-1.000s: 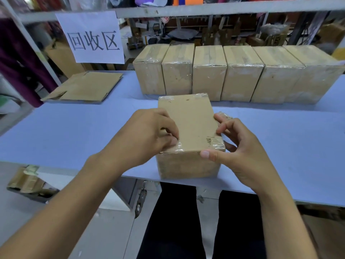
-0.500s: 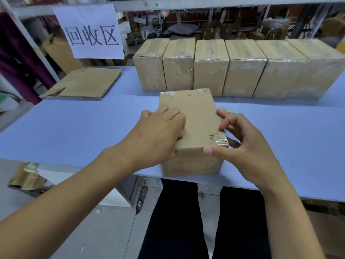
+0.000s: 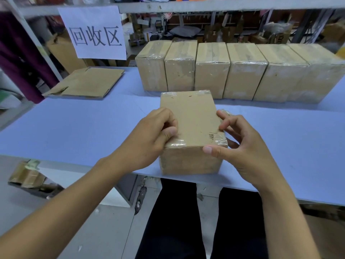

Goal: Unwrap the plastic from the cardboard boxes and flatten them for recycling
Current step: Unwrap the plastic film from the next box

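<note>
Hands [image 3: 149, 139] — perhaps pinching — on box [image 3: 190, 118]

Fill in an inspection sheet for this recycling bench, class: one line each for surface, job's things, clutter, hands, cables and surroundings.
Surface: blue table, a wrapped box at its near edge.
Job's things: near box with plastic wrap still on; six wrapped boxes in a row behind; flattened cardboard at far left.
Clutter: cardboard scraps on the floor at left.
Hands: left hand pinches the wrap at the box's near left corner; right hand grips the right side, thumb on the front edge.
Cables: nothing seen.
Surroundings: paper sign hanging from a shelf rail; crowded shelves behind, blurred.
</note>
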